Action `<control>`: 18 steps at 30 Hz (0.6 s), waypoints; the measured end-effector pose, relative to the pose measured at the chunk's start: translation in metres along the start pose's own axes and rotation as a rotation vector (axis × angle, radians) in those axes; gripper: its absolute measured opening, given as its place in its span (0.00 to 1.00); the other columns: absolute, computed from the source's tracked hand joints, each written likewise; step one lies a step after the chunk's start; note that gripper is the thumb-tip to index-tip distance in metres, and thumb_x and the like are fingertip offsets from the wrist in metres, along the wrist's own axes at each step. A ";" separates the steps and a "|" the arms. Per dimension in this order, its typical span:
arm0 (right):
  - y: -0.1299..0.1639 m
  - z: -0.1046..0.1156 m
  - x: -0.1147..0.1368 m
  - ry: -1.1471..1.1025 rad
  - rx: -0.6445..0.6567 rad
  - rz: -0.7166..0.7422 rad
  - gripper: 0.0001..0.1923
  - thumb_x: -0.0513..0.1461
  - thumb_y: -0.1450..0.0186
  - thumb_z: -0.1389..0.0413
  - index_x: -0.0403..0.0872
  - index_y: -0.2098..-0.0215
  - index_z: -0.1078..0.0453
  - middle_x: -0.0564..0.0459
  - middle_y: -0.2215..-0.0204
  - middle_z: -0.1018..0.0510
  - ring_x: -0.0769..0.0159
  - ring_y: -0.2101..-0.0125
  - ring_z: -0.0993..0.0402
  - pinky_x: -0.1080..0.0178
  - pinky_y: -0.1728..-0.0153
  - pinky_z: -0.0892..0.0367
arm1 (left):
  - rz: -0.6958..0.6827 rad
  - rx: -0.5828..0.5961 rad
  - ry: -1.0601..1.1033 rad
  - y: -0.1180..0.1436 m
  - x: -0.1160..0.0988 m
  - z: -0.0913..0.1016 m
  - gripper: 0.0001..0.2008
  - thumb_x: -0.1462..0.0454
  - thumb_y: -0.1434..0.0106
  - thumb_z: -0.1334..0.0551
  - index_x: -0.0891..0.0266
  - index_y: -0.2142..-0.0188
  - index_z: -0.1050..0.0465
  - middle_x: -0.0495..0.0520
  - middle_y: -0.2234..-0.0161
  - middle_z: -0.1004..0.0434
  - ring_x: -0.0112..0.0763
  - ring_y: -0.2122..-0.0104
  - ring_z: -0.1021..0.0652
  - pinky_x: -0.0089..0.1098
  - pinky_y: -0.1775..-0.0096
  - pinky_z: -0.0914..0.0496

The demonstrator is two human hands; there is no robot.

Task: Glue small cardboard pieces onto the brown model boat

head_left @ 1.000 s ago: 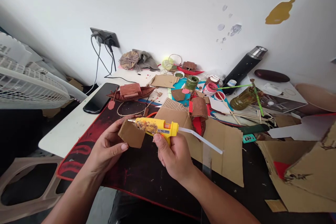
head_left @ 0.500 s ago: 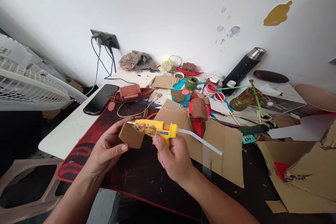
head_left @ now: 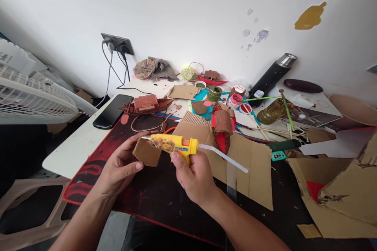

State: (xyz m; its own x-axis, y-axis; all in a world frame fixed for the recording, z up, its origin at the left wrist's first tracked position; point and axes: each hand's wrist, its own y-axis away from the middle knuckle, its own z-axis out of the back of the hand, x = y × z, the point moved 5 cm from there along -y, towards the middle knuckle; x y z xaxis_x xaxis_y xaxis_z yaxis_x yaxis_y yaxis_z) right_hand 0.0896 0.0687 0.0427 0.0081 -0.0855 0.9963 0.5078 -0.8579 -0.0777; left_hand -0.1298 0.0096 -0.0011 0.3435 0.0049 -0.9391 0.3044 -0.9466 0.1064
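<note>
A yellow hot glue gun (head_left: 176, 144), crusted with residue near its front, is gripped in my right hand (head_left: 193, 176). A bent white glue stick (head_left: 225, 157) sticks out of its back end. My left hand (head_left: 123, 164) pinches a small piece of brown cardboard (head_left: 149, 155) by its left side. The metal nozzle points left and lies over the upper left edge of that piece; whether it touches cannot be made out. Just beyond my right hand a red-and-brown model boat (head_left: 222, 127) rests on a larger cardboard sheet (head_left: 256, 168).
Farther back lie a brown model boat (head_left: 147, 104), a phone (head_left: 112, 111) and open paint jars (head_left: 215, 94). A black thermos (head_left: 272, 78) leans at the right, near a jar with a brush (head_left: 272, 111). Cut cardboard (head_left: 338, 204) fills the right front; a fan (head_left: 35, 94) stands left.
Almost nothing differs. Both hands, the glue gun and the cardboard piece hold nearly the same position, with only a very slight shift of the view.
</note>
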 end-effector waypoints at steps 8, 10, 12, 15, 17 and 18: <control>0.000 0.001 0.001 0.013 -0.010 0.014 0.27 0.55 0.19 0.43 0.54 0.73 0.39 0.62 0.85 0.39 0.69 0.84 0.42 0.63 0.81 0.46 | -0.001 0.004 0.007 0.001 -0.001 0.000 0.41 0.54 0.55 0.10 0.53 0.40 0.11 0.66 0.35 0.14 0.66 0.40 0.13 0.53 0.39 0.16; 0.000 0.002 0.001 0.021 -0.011 0.014 0.27 0.55 0.19 0.42 0.54 0.73 0.39 0.62 0.85 0.39 0.69 0.84 0.42 0.64 0.81 0.46 | -0.003 0.007 0.004 0.002 -0.003 -0.001 0.41 0.53 0.54 0.11 0.52 0.40 0.11 0.66 0.35 0.14 0.66 0.40 0.13 0.52 0.41 0.15; -0.001 0.002 0.000 0.025 -0.011 0.011 0.27 0.55 0.19 0.42 0.54 0.73 0.38 0.62 0.85 0.39 0.69 0.84 0.41 0.64 0.81 0.45 | -0.001 0.007 0.004 0.002 -0.004 -0.001 0.41 0.53 0.55 0.11 0.52 0.40 0.11 0.66 0.36 0.13 0.66 0.40 0.13 0.52 0.41 0.15; -0.001 0.002 -0.001 0.029 -0.012 0.005 0.28 0.57 0.19 0.43 0.54 0.73 0.38 0.62 0.86 0.38 0.68 0.84 0.40 0.64 0.81 0.44 | 0.000 -0.004 0.008 0.002 -0.005 0.000 0.41 0.53 0.56 0.10 0.53 0.41 0.11 0.67 0.37 0.13 0.66 0.41 0.13 0.53 0.40 0.15; 0.000 0.003 -0.002 0.033 -0.013 0.000 0.29 0.57 0.19 0.43 0.54 0.73 0.37 0.61 0.86 0.37 0.68 0.84 0.39 0.64 0.81 0.44 | -0.001 -0.015 0.005 0.002 -0.004 0.001 0.42 0.53 0.56 0.10 0.54 0.40 0.11 0.67 0.37 0.13 0.66 0.41 0.13 0.53 0.40 0.15; 0.000 0.003 -0.003 0.035 -0.015 -0.002 0.29 0.58 0.19 0.43 0.54 0.73 0.37 0.61 0.86 0.37 0.68 0.84 0.39 0.64 0.81 0.44 | -0.001 -0.019 0.003 0.003 -0.004 0.002 0.42 0.53 0.56 0.10 0.54 0.40 0.11 0.67 0.37 0.13 0.67 0.41 0.13 0.53 0.41 0.15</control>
State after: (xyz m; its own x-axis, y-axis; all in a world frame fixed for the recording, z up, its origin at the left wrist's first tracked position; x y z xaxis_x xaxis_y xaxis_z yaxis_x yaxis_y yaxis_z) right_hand 0.0918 0.0706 0.0398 -0.0232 -0.1010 0.9946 0.4947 -0.8657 -0.0763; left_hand -0.1318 0.0064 0.0026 0.3458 0.0068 -0.9383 0.3219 -0.9401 0.1118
